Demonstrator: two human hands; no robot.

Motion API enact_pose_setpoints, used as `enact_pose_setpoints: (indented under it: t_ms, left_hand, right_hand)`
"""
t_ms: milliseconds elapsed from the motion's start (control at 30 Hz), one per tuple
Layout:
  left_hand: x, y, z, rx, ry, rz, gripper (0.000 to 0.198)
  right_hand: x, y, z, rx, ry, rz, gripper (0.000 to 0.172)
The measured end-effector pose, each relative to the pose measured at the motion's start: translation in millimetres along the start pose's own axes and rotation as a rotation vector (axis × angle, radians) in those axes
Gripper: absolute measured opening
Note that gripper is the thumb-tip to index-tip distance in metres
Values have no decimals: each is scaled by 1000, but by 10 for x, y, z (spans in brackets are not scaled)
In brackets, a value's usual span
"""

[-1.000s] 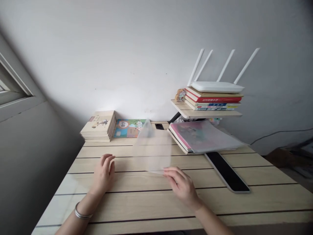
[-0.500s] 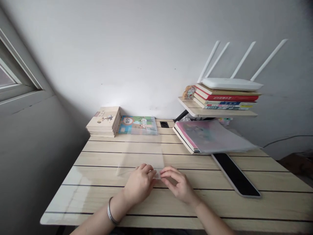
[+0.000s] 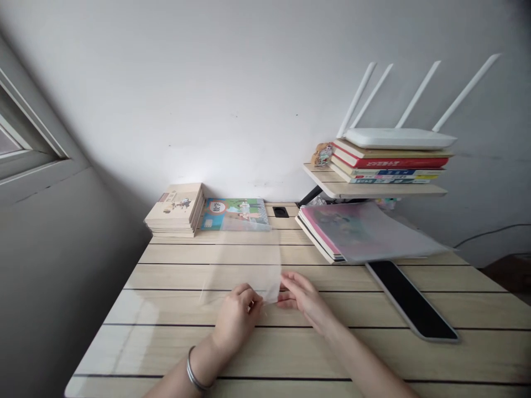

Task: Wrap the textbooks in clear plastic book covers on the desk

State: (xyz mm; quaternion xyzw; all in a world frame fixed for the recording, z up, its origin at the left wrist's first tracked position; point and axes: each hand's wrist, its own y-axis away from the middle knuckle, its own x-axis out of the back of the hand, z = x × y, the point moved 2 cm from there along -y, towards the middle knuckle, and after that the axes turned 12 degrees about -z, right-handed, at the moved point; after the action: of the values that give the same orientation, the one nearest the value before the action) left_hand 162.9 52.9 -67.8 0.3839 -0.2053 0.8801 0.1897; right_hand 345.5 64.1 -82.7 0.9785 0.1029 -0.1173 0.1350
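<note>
A clear plastic sheet (image 3: 246, 265), perhaps a book cover, lies in the middle of the table, its far end overlapping the near edge of a colourful textbook (image 3: 236, 213). At the sheet's near edge is my left hand (image 3: 238, 312), wearing a silver bangle; its fingers are closed in a pinch on the plastic. My right hand (image 3: 305, 301) is at the near right corner. Its fingers are stretched out and apart, the tips touching the sheet's right edge.
A stack of beige books (image 3: 176, 213) stands back left. On the right are a phone (image 3: 412, 301), notebooks under a translucent cover (image 3: 360, 232), and a small raised shelf (image 3: 373, 190) bearing books (image 3: 390, 163) and a white router (image 3: 398, 138). A wall rises behind the table (image 3: 166, 309).
My right hand has moved right, from beside my left hand to the sheet's corner, and its fingers have opened. My left hand stays on the near edge. The view has shifted slightly.
</note>
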Motion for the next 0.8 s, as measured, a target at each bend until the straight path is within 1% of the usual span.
enact_pose_setpoints:
  t_ms: [67, 133, 233, 367, 433, 533, 600, 700, 800]
  left_hand:
    - [6, -11, -4, 40, 67, -5, 17]
    - [8, -19, -18, 78, 121, -4, 17]
    - [8, -28, -42, 110, 155, 10, 18]
    - [5, -33, -41, 102, 128, 8, 21]
    - [2, -27, -26, 82, 99, 9, 21]
    - [-6, -9, -6, 52, 48, 29, 20]
    - [-14, 0, -3, 45, 27, 40, 19]
    - [-23, 3, -13, 56, 14, 53, 20]
    - [-19, -2, -25, 66, 3, 57, 20]
  right_hand:
    - [-39, -49, -26, -20, -25, -80, 37]
    - [-61, -79, -34, -6, -34, -126, 37]
    - [-61, -79, -23, 17, -48, -137, 38]
    - [-62, -34, -27, 25, -26, -126, 40]
    - [-83, -14, -45, 43, 8, -170, 44]
    - [-128, 7, -67, 81, 79, -265, 56]
    - [-153, 20, -69, 113, 119, -305, 62]
    - [-173, 36, -49, 157, 153, -341, 61]
    - [-166, 41, -14, 160, 175, -358, 62]
